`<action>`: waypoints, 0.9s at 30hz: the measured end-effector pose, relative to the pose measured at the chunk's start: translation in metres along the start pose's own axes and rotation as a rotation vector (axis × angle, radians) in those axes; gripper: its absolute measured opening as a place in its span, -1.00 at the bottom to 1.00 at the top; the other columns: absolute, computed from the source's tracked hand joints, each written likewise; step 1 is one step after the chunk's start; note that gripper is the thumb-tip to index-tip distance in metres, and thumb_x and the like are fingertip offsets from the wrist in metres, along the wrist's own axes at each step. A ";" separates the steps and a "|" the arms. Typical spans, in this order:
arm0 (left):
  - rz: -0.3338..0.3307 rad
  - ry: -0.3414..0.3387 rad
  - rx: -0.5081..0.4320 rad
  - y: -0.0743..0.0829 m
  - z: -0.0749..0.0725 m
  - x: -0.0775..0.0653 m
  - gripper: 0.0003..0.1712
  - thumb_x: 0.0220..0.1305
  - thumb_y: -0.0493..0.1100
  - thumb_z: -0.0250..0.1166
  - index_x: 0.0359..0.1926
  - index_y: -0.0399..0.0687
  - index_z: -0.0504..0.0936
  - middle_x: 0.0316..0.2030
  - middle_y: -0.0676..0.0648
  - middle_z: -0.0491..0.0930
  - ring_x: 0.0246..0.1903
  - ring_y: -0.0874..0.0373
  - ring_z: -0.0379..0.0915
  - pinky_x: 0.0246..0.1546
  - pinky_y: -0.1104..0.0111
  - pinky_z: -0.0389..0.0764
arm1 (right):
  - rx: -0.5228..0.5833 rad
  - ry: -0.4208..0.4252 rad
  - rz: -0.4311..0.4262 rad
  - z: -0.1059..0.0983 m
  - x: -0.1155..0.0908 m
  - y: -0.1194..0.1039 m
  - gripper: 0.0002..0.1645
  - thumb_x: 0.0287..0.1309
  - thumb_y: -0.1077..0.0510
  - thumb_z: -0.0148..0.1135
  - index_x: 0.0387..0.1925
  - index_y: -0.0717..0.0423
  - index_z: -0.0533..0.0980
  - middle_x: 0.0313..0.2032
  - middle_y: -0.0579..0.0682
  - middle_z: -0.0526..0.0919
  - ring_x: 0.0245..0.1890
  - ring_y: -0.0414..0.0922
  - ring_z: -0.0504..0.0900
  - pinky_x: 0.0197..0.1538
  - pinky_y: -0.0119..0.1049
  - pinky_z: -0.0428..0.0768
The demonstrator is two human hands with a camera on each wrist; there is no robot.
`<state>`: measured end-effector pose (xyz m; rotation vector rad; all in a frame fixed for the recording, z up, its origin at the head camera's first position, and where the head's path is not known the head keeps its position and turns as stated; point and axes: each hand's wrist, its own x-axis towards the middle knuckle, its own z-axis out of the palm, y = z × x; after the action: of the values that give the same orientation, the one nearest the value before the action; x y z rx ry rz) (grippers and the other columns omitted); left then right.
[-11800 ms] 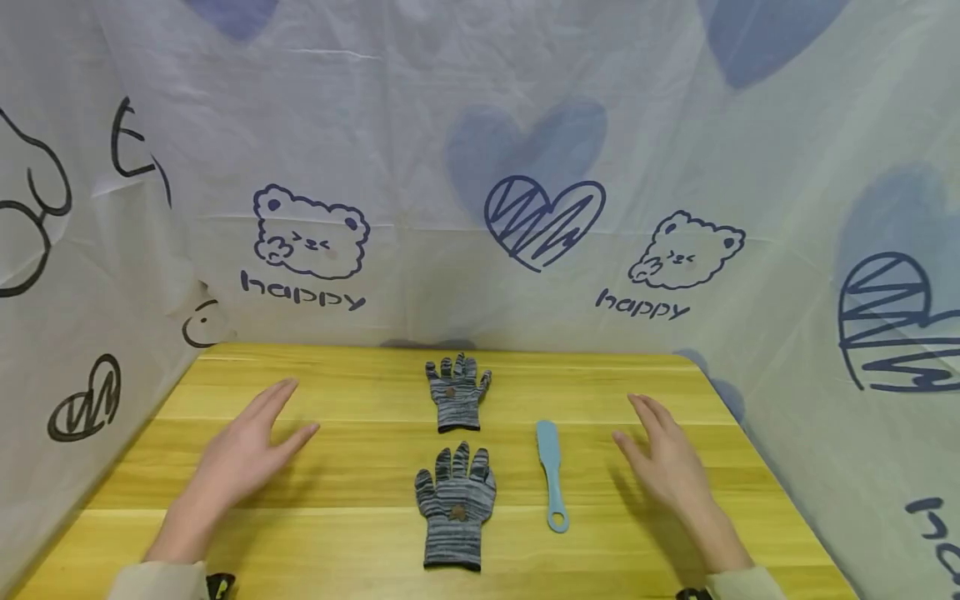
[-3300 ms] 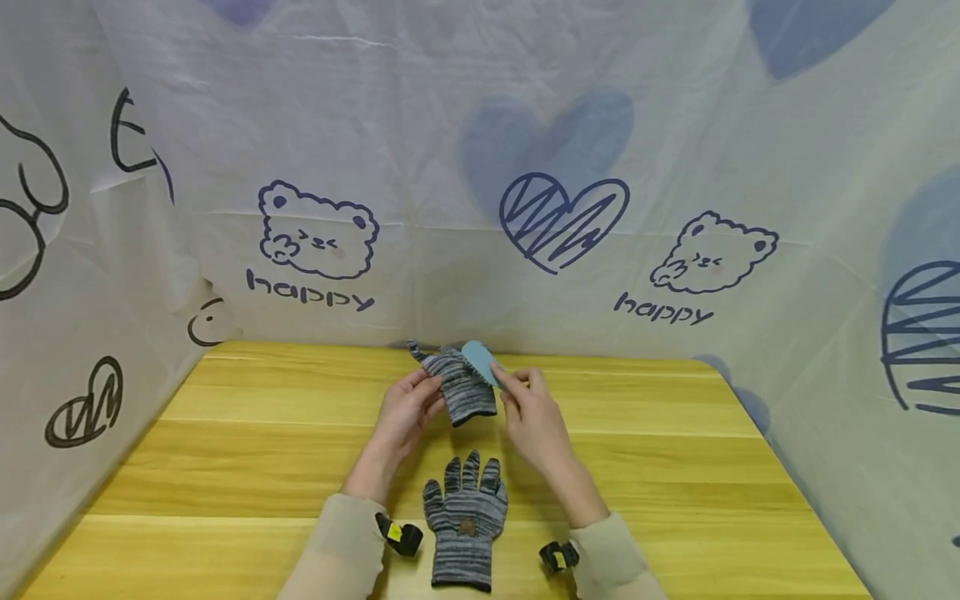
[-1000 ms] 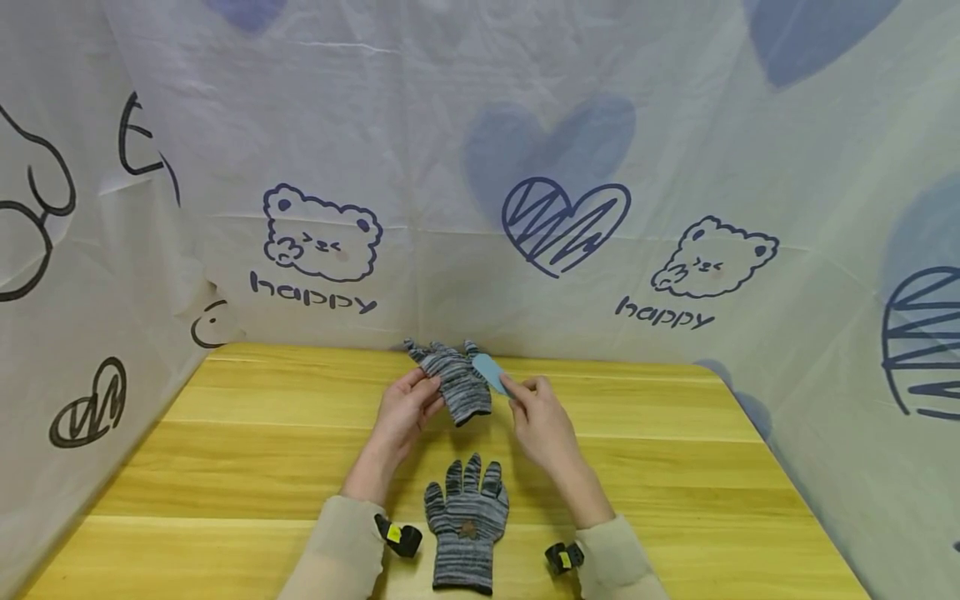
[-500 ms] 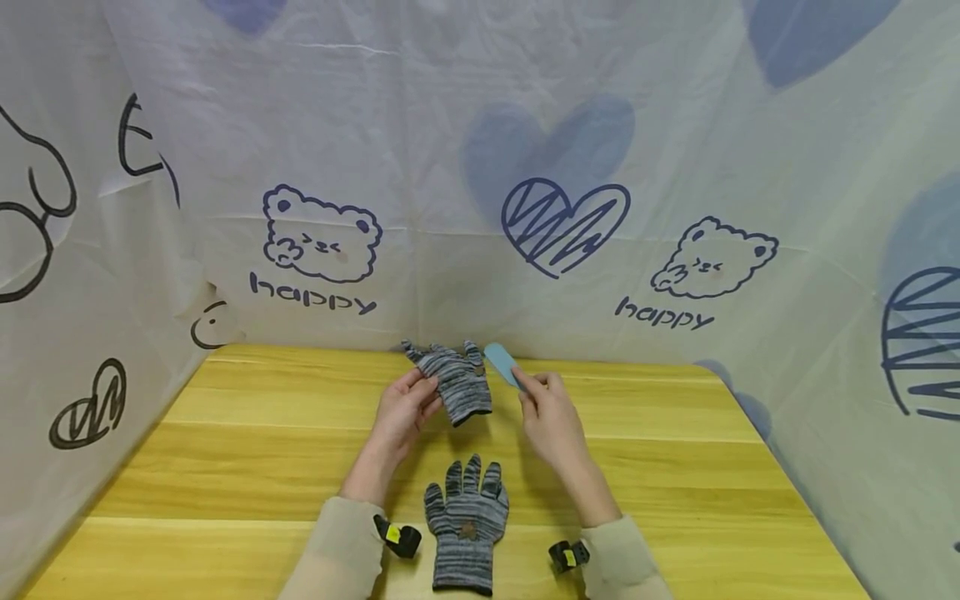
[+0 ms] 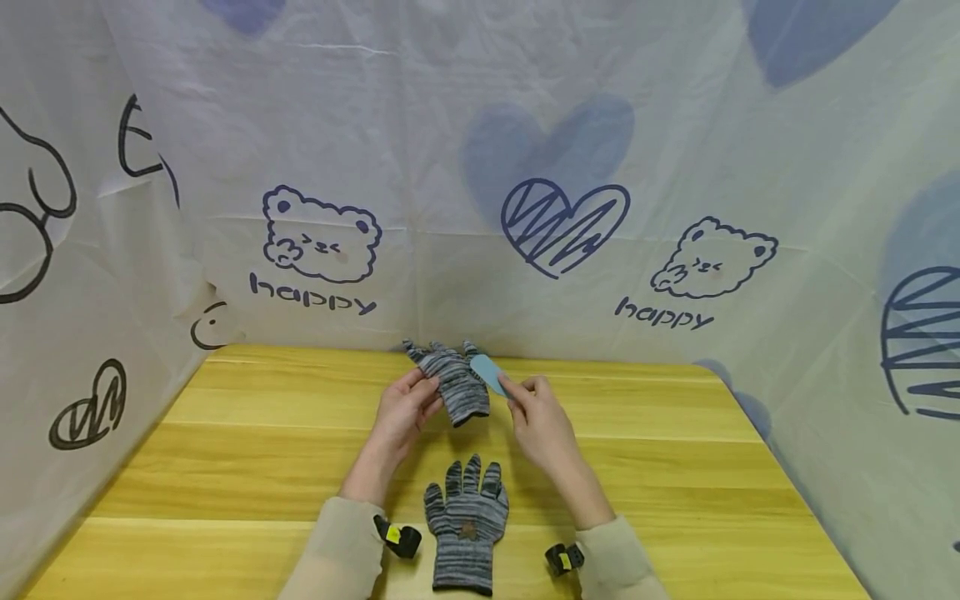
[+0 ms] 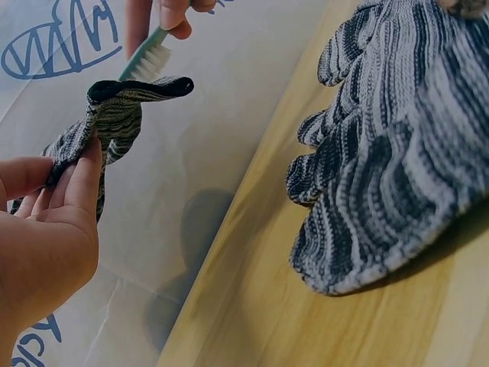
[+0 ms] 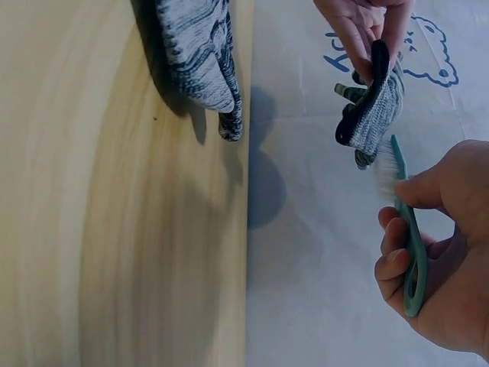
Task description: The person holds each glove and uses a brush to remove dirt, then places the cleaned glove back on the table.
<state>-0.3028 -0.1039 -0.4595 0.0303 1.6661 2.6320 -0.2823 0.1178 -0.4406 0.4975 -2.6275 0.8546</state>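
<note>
A grey-and-black striped knit glove (image 5: 457, 383) is held up off the table, its cuff toward the person. My left hand (image 5: 405, 412) pinches its left edge between thumb and fingers. In my right hand (image 5: 543, 421) is a light blue brush (image 5: 489, 373), gripped by the handle with the thumb along its back. White bristles (image 6: 150, 63) show in the left wrist view, close to the glove's cuff. In the head view the brush head overlaps the glove's right side. A second striped glove (image 5: 467, 546) lies flat between the forearms, with a brown spot on it.
The yellow wood-grain table (image 5: 675, 467) reaches back to a pale cloth backdrop (image 5: 435, 275) with drawn hearts and bears. Cloth also hangs along the left and right sides. A black band (image 5: 401, 537) sits on the left wrist and another band (image 5: 562, 558) on the right.
Half a second ago the brush was lifted away to the right, baring a brown spot on the held glove; now it is back against the glove. Earlier, brush and both gloves lay on the table.
</note>
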 end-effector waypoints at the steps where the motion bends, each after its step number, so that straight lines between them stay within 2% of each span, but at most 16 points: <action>1: 0.001 -0.005 0.000 0.000 0.000 0.000 -0.42 0.57 -0.39 0.04 0.51 -0.47 0.21 0.05 -0.07 0.63 -0.15 0.33 0.68 -0.11 0.53 0.69 | -0.006 -0.001 0.003 0.001 0.000 0.001 -0.50 0.48 0.30 0.16 0.38 0.02 0.55 -0.06 0.11 0.53 -0.37 -0.15 0.45 -0.37 -0.29 0.46; 6: 0.002 -0.009 -0.002 0.000 0.001 0.000 -0.42 0.57 -0.40 0.04 0.51 -0.49 0.20 0.04 -0.06 0.64 -0.15 0.32 0.69 -0.11 0.53 0.69 | -0.026 -0.012 0.033 0.001 0.000 0.005 -0.50 0.48 0.29 0.17 0.38 -0.01 0.55 -0.04 0.10 0.54 -0.37 -0.15 0.48 -0.39 -0.29 0.46; 10: 0.001 -0.007 -0.016 -0.001 0.001 0.001 -0.43 0.56 -0.41 0.04 0.50 -0.50 0.22 -0.06 0.02 0.67 -0.18 0.32 0.68 -0.13 0.53 0.69 | -0.046 -0.012 0.060 0.000 0.001 0.009 -0.49 0.47 0.30 0.17 0.38 -0.01 0.55 -0.03 0.12 0.54 -0.35 -0.12 0.52 -0.38 -0.27 0.50; 18: 0.000 0.011 -0.021 0.000 -0.001 0.000 -0.41 0.57 -0.40 0.02 0.52 -0.48 0.18 -0.08 0.07 0.67 -0.18 0.34 0.68 -0.12 0.53 0.70 | -0.034 0.028 0.127 -0.007 0.002 0.014 -0.48 0.46 0.29 0.19 0.39 0.01 0.54 0.02 0.19 0.55 -0.32 -0.03 0.58 -0.38 -0.23 0.52; 21: 0.000 0.001 -0.029 0.000 -0.001 0.000 -0.43 0.57 -0.40 0.02 0.51 -0.48 0.20 -0.09 0.07 0.68 -0.17 0.33 0.68 -0.10 0.52 0.70 | -0.002 0.047 0.114 -0.009 0.002 0.012 -0.48 0.46 0.29 0.20 0.39 0.02 0.54 0.03 0.21 0.54 -0.28 0.00 0.59 -0.35 -0.20 0.53; 27: 0.004 -0.010 -0.038 0.000 0.000 0.001 -0.45 0.58 -0.41 0.02 0.49 -0.50 0.24 -0.10 0.08 0.68 -0.16 0.32 0.69 -0.10 0.51 0.70 | 0.040 0.075 0.007 -0.004 0.003 0.004 -0.50 0.45 0.30 0.22 0.36 0.06 0.56 -0.02 0.20 0.55 -0.23 0.01 0.58 -0.25 -0.14 0.58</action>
<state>-0.3033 -0.1037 -0.4598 0.0451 1.6142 2.6612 -0.2853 0.1226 -0.4382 0.4572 -2.5505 0.9113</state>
